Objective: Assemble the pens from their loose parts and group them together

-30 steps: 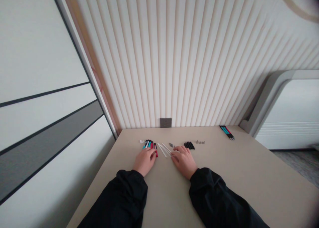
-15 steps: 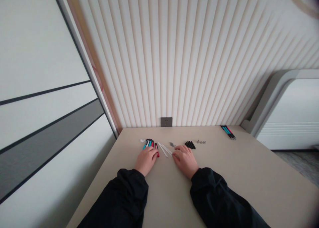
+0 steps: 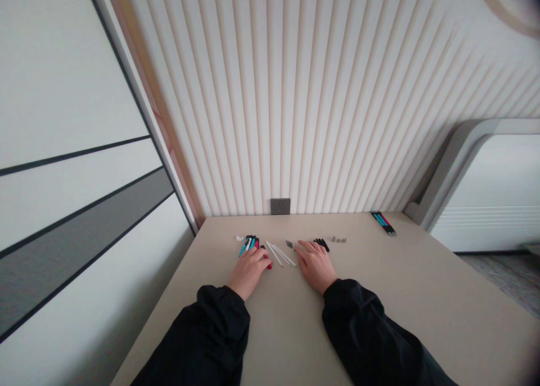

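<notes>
My left hand (image 3: 250,269) has its fingers closed over a red pen barrel (image 3: 269,266), whose black end peeks out beyond the fingers. Beside those fingers lies a row of blue, white and red pen barrels (image 3: 250,242), partly covered. Several thin white refills (image 3: 282,254) lie fanned out between my hands. My right hand (image 3: 315,265) rests low over the table, fingers stretched forward and holding nothing visible. Its fingertips are close to a few small grey parts (image 3: 289,244), perhaps springs. Black pen grips (image 3: 322,244) lie just past its knuckles, partly hidden.
Small white pieces (image 3: 239,238) lie left of the barrels, and small grey tips (image 3: 338,239) lie right of the grips. Several whole pens (image 3: 383,223) rest at the table's far right. A wall with a socket (image 3: 280,206) borders the beige table (image 3: 287,330).
My right hand has shifted slightly forward off the refills toward the small grey parts. My left fingers have moved over the red pen barrel, covering more of it.
</notes>
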The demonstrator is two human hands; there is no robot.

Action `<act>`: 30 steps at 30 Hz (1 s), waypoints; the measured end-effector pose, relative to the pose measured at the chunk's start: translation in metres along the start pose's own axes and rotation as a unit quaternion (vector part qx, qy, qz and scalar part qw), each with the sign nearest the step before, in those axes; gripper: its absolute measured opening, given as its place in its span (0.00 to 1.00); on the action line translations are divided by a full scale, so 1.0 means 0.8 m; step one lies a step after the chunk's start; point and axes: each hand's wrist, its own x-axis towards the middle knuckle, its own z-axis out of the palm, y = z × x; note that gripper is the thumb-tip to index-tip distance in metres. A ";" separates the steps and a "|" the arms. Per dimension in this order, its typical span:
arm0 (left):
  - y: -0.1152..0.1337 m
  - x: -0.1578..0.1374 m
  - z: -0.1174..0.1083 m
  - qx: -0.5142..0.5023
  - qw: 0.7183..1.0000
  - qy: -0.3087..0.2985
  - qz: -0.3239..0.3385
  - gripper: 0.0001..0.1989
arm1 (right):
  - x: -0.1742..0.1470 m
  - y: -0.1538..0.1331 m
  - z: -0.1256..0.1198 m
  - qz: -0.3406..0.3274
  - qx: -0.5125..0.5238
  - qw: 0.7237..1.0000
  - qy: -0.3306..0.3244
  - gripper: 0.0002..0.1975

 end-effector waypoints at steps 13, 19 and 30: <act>0.006 0.000 0.001 0.025 0.999 -0.005 0.022 0.12 | 0.002 0.001 -0.002 -0.009 0.019 1.000 -0.001 0.13; 0.010 0.000 -0.004 0.027 0.999 0.000 0.022 0.13 | 0.002 -0.004 -0.005 -0.022 0.018 1.000 -0.007 0.11; 0.015 0.000 -0.008 0.001 0.999 0.024 0.036 0.13 | 0.004 0.009 0.007 -0.018 -0.018 1.000 -0.016 0.11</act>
